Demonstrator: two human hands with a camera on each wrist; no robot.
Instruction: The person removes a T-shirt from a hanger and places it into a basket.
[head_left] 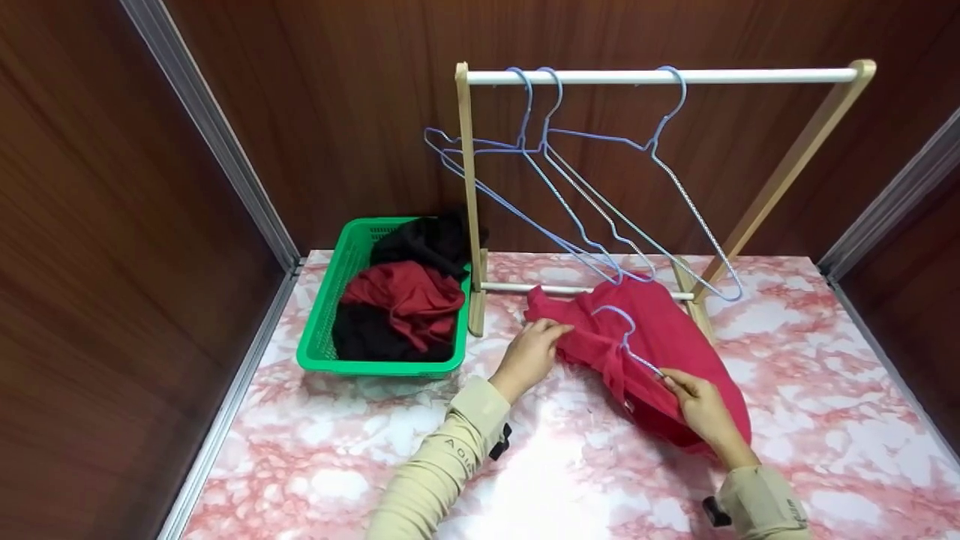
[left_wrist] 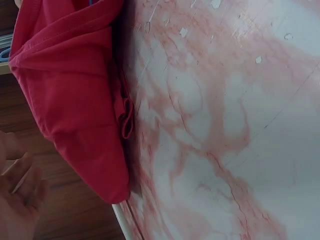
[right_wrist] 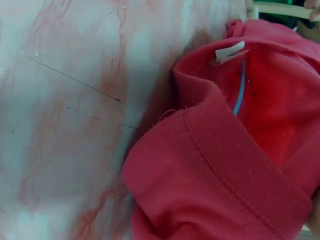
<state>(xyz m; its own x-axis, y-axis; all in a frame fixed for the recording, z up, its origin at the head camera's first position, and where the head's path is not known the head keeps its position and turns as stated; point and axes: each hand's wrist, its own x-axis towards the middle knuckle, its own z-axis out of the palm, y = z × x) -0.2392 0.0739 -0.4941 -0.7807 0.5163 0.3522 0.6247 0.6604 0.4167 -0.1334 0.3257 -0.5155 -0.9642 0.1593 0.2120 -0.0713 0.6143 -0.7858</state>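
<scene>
A red garment (head_left: 667,330), a shirt by its look, lies bunched on the table below the rack. In the right wrist view its banded opening (right_wrist: 235,165) gapes, with a white tag (right_wrist: 230,52) inside. A blue wire hanger (head_left: 627,341) lies partly in the garment, its hook showing above the cloth. My right hand (head_left: 697,405) pinches the hanger's arm by the garment's opening. My left hand (head_left: 531,351) is at the garment's left end; in the left wrist view its loosely bent fingers (left_wrist: 20,182) appear apart from the cloth.
Several blue wire hangers (head_left: 660,146) hang from the white rail (head_left: 765,76) of a wooden-ended rack. On the left, a green basket (head_left: 382,367) holds black and dark red cloth (head_left: 405,296). Brown panels wall in the marbled table (head_left: 337,450).
</scene>
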